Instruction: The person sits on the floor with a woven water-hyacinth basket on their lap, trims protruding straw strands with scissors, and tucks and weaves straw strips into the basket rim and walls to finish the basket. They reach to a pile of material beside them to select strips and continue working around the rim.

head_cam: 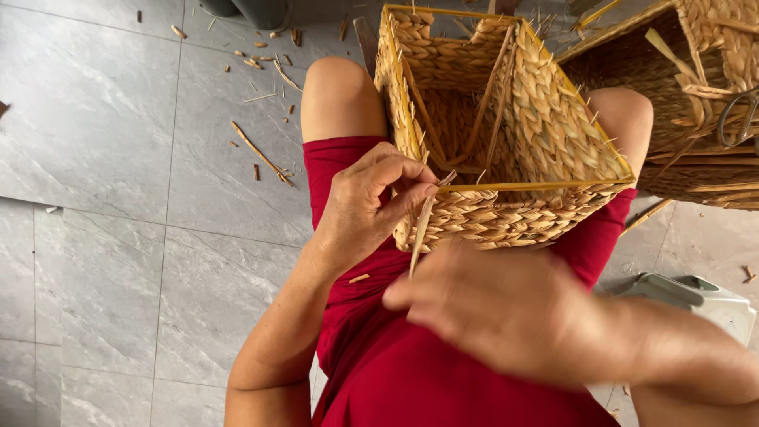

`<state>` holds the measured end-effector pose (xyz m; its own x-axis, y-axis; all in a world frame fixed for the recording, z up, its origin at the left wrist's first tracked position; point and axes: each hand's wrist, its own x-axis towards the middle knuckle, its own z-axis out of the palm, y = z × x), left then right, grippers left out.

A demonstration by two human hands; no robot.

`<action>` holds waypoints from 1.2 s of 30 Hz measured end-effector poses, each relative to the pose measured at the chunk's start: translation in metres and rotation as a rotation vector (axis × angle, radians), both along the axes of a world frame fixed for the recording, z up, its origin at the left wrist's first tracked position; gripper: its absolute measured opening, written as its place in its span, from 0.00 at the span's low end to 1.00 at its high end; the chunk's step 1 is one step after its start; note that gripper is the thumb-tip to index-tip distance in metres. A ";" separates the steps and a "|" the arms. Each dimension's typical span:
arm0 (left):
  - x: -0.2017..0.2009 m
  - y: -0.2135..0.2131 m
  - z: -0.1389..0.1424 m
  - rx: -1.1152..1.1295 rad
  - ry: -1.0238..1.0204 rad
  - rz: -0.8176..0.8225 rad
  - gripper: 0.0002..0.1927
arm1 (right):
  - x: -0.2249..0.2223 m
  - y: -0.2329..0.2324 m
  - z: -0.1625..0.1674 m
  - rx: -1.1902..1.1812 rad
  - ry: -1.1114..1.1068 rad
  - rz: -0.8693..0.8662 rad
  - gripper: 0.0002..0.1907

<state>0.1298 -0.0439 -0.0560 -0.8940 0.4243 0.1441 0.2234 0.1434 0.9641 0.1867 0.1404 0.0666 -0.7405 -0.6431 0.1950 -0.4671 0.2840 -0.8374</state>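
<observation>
Head view looks down on a square woven basket (506, 134) resting on the person's lap. Left hand (368, 202) pinches a loose straw strand (423, 225) at the near rim, fingers closed on it. Right hand (506, 312) is blurred below the basket; its grip cannot be told. Rim weaving seems in hand; tucking the strand calls for steady tension.

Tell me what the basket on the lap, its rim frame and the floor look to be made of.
Basket: plaited natural fibre, likely seagrass or water hyacinth; matt tan braids with frayed ends sticking out.
Rim frame: thin straight yellowish rods, possibly coated metal wire or cane; hard to tell.
Floor: large grey tiles with marble-like veining and visible joints, probably ceramic or stone, with a low sheen.
</observation>
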 end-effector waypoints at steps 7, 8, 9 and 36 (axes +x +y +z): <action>0.006 -0.015 0.014 -0.074 0.142 -0.014 0.08 | -0.110 0.041 -0.021 -0.712 -0.760 -0.472 0.16; 0.007 -0.013 0.015 -0.085 0.160 0.023 0.09 | -0.117 0.044 -0.029 -0.755 -0.835 -0.462 0.19; 0.007 -0.011 0.015 -0.138 0.159 0.055 0.07 | -0.124 0.044 -0.039 -0.801 -0.909 -0.449 0.22; 0.006 -0.013 0.008 -0.394 -0.008 0.123 0.06 | -0.257 0.089 -0.119 0.024 0.997 -0.671 0.07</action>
<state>0.1361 -0.0569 -0.0478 -0.9421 0.3350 -0.0156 0.1737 0.5272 0.8318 -0.0707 0.2297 -0.0522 -0.4593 -0.1981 0.8659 -0.6595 0.7291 -0.1830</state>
